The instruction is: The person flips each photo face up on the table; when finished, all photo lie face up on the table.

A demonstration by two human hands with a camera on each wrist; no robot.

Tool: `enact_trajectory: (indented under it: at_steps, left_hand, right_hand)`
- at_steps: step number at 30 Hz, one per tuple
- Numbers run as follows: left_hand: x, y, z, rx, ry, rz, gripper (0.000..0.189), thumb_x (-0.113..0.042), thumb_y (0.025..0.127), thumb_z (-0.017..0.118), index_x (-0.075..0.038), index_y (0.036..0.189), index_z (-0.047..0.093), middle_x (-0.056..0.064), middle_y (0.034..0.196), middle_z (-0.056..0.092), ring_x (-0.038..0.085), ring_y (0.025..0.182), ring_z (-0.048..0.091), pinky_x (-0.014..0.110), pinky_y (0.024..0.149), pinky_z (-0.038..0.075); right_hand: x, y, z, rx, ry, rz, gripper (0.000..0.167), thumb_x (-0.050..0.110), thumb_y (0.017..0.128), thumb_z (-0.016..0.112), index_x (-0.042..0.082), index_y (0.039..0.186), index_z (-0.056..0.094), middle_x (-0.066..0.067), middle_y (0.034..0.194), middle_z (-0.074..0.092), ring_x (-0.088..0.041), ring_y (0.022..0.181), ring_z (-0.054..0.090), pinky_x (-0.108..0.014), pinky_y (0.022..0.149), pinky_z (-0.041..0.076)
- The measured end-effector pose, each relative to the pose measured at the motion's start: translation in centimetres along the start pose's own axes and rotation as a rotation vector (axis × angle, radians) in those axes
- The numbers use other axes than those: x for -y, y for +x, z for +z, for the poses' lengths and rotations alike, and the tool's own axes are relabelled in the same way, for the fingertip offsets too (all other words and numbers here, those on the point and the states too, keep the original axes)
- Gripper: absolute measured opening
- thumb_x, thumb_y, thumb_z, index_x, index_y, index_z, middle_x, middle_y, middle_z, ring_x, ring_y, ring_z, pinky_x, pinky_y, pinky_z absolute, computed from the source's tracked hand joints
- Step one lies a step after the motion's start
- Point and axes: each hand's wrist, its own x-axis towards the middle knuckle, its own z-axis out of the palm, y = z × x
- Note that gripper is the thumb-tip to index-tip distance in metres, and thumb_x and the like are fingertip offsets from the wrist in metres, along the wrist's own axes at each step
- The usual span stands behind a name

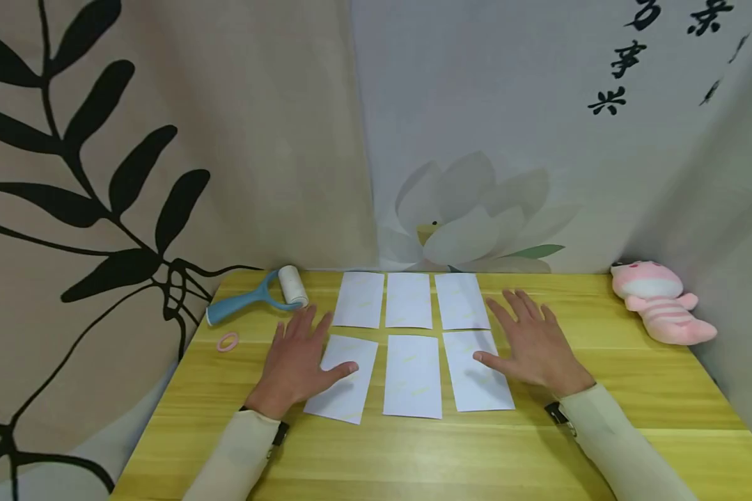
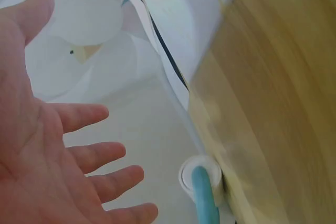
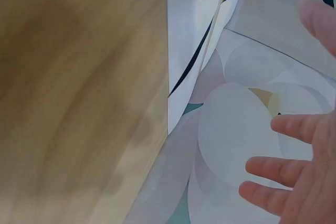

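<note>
Several white paper cards lie on the wooden table in two rows, among them a front left card (image 1: 345, 390), a front middle card (image 1: 412, 379) and a front right card (image 1: 481, 376). My left hand (image 1: 297, 362), fingers spread, hovers over the left edge of the front left card and holds nothing. On the other side my right hand (image 1: 533, 344) is spread as well, its thumb over the front right card. Both palms show bare in the wrist views, the left palm (image 2: 31, 145) and the right palm (image 3: 310, 177).
A lint roller with a blue handle (image 1: 238, 306) lies at the back left, just beyond my left fingers. Nearer sits a small pink ring (image 1: 228, 342). At the back right rests a pink plush toy (image 1: 661, 303). A printed curtain (image 1: 276, 139) hangs along the table's back edge.
</note>
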Motion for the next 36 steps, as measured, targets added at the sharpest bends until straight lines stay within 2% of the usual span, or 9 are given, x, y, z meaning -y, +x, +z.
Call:
enact_trajectory:
  at_steps: [6, 12, 16, 22, 29, 36]
  left_hand:
    - [-1.2, 0.1, -0.2, -0.028, -0.103, 0.021, 0.102, -0.077, 0.087, 0.068, -0.012, 0.162, 0.044, 0.021, 0.17, 0.033, 0.043, 0.156, 0.035, 0.062, 0.121, 0.036]
    - [-3.1, 0.5, -0.2, -0.008, -0.198, 0.033, 0.095, -0.069, 0.089, 0.072, -0.014, 0.161, 0.044, 0.018, 0.168, 0.036, 0.042, 0.152, 0.04, 0.06, 0.112, 0.047]
    - [-4.1, 0.7, 0.3, 0.004, -0.254, 0.033, 0.087, -0.06, 0.091, 0.075, -0.014, 0.159, 0.046, 0.017, 0.166, 0.04, 0.04, 0.15, 0.043, 0.059, 0.106, 0.052]
    - [-5.8, 0.9, 0.8, 0.056, -0.4, 0.037, 0.08, -0.051, 0.093, 0.077, -0.013, 0.157, 0.048, 0.017, 0.164, 0.042, 0.038, 0.149, 0.044, 0.057, 0.112, 0.048]
    - [-7.9, 1.1, 1.4, 0.142, -0.541, 0.097, 0.072, -0.043, 0.097, 0.076, -0.009, 0.155, 0.049, 0.015, 0.158, 0.047, 0.036, 0.146, 0.048, 0.055, 0.118, 0.043]
    - [-10.5, 1.3, 2.4, 0.219, -0.596, 0.113, 0.066, -0.038, 0.097, 0.078, -0.01, 0.151, 0.052, 0.014, 0.152, 0.052, 0.032, 0.135, 0.057, 0.052, 0.113, 0.047]
  right_hand:
    - [0.1, 0.1, 0.1, -0.035, 0.083, 0.004, 0.095, 0.073, 0.09, 0.067, 0.009, 0.157, 0.048, -0.022, 0.16, 0.044, -0.045, 0.146, 0.043, -0.071, 0.101, 0.047]
    - [0.2, 0.0, -0.2, -0.012, 0.14, 0.049, 0.091, 0.07, 0.091, 0.069, 0.011, 0.156, 0.049, -0.02, 0.159, 0.046, -0.044, 0.143, 0.046, -0.072, 0.099, 0.047]
    - [0.6, -0.3, -0.2, -0.018, 0.21, 0.055, 0.086, 0.066, 0.092, 0.071, 0.011, 0.155, 0.05, -0.02, 0.157, 0.049, -0.043, 0.142, 0.048, -0.069, 0.101, 0.049]
    - [1.3, -0.7, 0.2, 0.009, 0.323, 0.047, 0.076, 0.057, 0.098, 0.07, 0.01, 0.154, 0.05, -0.017, 0.152, 0.052, -0.041, 0.139, 0.051, -0.064, 0.104, 0.051]
    - [1.7, -1.5, 0.5, 0.042, 0.389, 0.063, 0.068, 0.051, 0.1, 0.07, 0.011, 0.152, 0.051, -0.014, 0.149, 0.055, -0.038, 0.139, 0.053, -0.061, 0.11, 0.048]
    - [1.9, -2.3, 0.8, 0.094, 0.442, 0.104, 0.068, 0.05, 0.103, 0.067, 0.008, 0.153, 0.051, -0.018, 0.149, 0.057, -0.042, 0.136, 0.056, -0.064, 0.109, 0.047]
